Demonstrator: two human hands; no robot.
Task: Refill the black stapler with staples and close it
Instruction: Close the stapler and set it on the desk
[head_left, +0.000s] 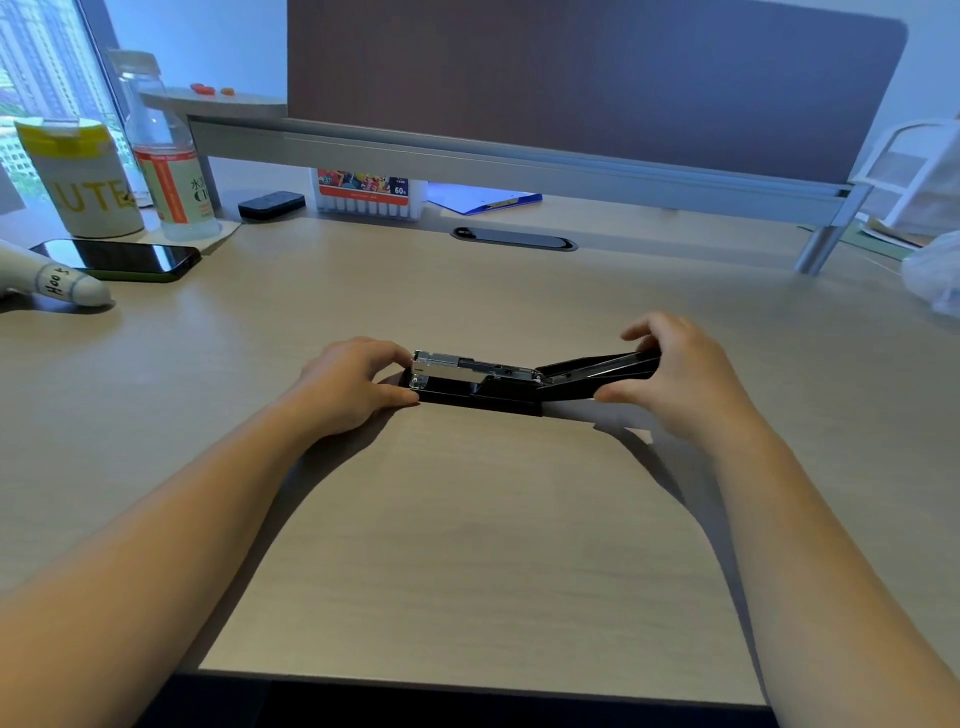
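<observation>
head view, open stapler (483, 382) between hands (358, 382)

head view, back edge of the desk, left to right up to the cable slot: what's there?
Yellow-lidded cup → clear bottle → black case → marker box → blue clipboard → cable slot.

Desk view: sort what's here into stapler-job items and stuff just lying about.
Part of the job:
- black stapler, swung open, metal staple channel exposed
- left hand steadying its front end
- right hand holding the opened top cover

Just lying about:
- phone
- drink bottle
- yellow-lidded tub
- marker set
- blue clipboard
- small black case
</observation>
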